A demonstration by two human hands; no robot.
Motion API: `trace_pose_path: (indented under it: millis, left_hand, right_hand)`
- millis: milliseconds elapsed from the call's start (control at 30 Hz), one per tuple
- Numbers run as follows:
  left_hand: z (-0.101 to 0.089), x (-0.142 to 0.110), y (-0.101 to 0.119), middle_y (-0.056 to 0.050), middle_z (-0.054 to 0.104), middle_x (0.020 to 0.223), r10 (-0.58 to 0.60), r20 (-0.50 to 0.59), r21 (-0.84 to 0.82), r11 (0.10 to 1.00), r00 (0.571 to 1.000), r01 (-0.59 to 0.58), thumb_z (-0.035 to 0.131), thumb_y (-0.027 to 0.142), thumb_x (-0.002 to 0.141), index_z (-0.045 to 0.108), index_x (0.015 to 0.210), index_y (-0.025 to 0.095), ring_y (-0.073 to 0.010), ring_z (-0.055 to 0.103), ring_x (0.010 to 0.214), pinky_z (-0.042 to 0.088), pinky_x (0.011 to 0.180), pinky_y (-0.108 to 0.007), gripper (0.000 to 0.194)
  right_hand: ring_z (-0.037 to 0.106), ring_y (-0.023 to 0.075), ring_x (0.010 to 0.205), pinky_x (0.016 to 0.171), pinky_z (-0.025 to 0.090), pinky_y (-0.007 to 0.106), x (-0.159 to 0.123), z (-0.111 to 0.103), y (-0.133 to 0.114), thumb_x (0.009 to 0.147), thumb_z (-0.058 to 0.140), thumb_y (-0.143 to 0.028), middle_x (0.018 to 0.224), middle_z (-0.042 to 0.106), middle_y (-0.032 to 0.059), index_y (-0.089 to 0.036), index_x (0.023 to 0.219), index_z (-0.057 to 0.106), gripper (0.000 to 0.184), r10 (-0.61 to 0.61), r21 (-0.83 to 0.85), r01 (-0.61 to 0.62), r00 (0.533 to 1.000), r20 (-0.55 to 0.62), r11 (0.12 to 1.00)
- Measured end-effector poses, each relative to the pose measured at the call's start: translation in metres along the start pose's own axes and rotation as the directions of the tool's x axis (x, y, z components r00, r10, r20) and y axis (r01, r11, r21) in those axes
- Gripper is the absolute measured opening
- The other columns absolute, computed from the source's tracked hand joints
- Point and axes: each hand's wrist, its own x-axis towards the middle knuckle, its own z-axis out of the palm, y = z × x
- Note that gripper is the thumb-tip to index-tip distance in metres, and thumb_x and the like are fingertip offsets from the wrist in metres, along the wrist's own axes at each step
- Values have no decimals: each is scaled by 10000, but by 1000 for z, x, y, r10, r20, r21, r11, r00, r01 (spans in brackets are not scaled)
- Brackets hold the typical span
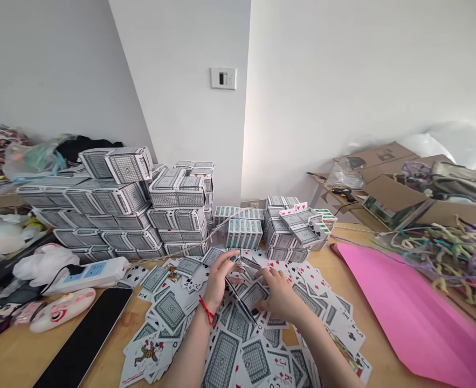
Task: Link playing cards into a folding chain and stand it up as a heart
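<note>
My left hand [220, 279], with a red string bracelet on its wrist, is closed around bent playing cards [241, 304] seen nearly edge-on. Close on its right, my right hand [278, 292] curls its fingers over a patterned card back [255, 295] and grips its edge. Fingers and cards overlap here, so how many cards are held is hidden. Beneath both hands spreads a loose heap of playing cards [223, 358], some face up, some face down. A joker card [147, 353] lies face up at the heap's lower left.
Stacked blocks made of cards [116, 199] stand behind on the left, with another card stack [280, 237] behind on the right. A phone [88, 339] and power strip [90, 274] lie at left. Pink paper [407, 312] and a cardboard box [399, 207] occupy the right.
</note>
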Motion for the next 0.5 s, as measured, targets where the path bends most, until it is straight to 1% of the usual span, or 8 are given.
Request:
trace_pose_path:
  millis: [100, 167, 200, 233, 300, 367, 433, 500]
  left_hand:
    - [0, -2, 2, -70, 581, 1137, -2, 89, 59, 998, 996, -3, 516, 355, 718, 619, 1062, 212, -197, 591, 737, 494, 514, -276, 386]
    - [-2, -3, 4, -71, 619, 1077, 9, 125, 124, 992, 992, -25, 524, 327, 712, 640, 1041, 206, -196, 584, 731, 450, 485, -242, 369]
    - [-3, -3, 5, -72, 642, 1021, 11, 130, 145, 989, 992, -30, 530, 316, 708, 650, 1029, 202, -195, 581, 718, 432, 479, -235, 362]
    - [-5, -3, 6, -72, 660, 959, 7, 127, 151, 988, 992, -26, 536, 310, 703, 657, 1020, 198, -192, 579, 698, 422, 481, -236, 357]
    - [-9, -3, 7, -67, 673, 869, 18, 95, 110, 994, 995, -28, 548, 306, 696, 671, 993, 189, -191, 583, 688, 430, 524, -246, 342]
    - [-13, -2, 8, -65, 669, 855, 67, 36, 37, 997, 997, -68, 564, 301, 689, 683, 947, 172, -192, 589, 729, 443, 586, -247, 312]
    - [-14, -2, 8, -59, 658, 819, 85, -9, -21, 996, 996, -86, 573, 305, 690, 680, 920, 157, -176, 587, 715, 437, 560, -224, 293]
    - [-14, -2, 7, -50, 643, 774, 54, -16, -52, 997, 998, -55, 574, 321, 701, 663, 932, 147, -147, 570, 632, 403, 463, -196, 303]
  right_hand:
    - [450, 246, 918, 776, 351, 351, 2, 0, 1, 522, 732, -318, 935, 522, 33, -233, 888, 573, 408, 4, 12, -4, 1000, 19, 1000]
    - [452, 250, 916, 772, 358, 354, 3, 1, 3, 539, 728, -318, 911, 519, 34, -225, 801, 591, 310, -22, 24, 22, 1000, -3, 999]
    - [453, 250, 915, 771, 364, 355, 3, 1, 5, 540, 731, -312, 908, 515, 36, -227, 794, 599, 299, -47, 34, 47, 999, -22, 998]
    - [454, 250, 917, 772, 373, 357, 2, 1, 6, 532, 740, -304, 917, 510, 37, -236, 822, 606, 326, -80, 48, 82, 996, -43, 996]
    - [453, 250, 928, 783, 388, 368, 0, 0, 7, 506, 763, -284, 967, 495, 37, -275, 946, 604, 468, -159, 70, 165, 984, -77, 984]
    - [451, 252, 948, 798, 398, 385, -2, -1, 7, 485, 783, -268, 1030, 475, 33, -332, 1049, 578, 604, -230, 75, 236, 970, -82, 969]
    - [453, 255, 968, 820, 401, 401, -4, -2, 4, 490, 788, -265, 1078, 463, 29, -366, 1060, 584, 614, -277, 66, 283, 957, -86, 957]
    - [452, 262, 1002, 852, 397, 417, -3, -1, 2, 522, 778, -288, 1116, 467, 28, -359, 1018, 613, 528, -304, 58, 313, 944, -128, 948]
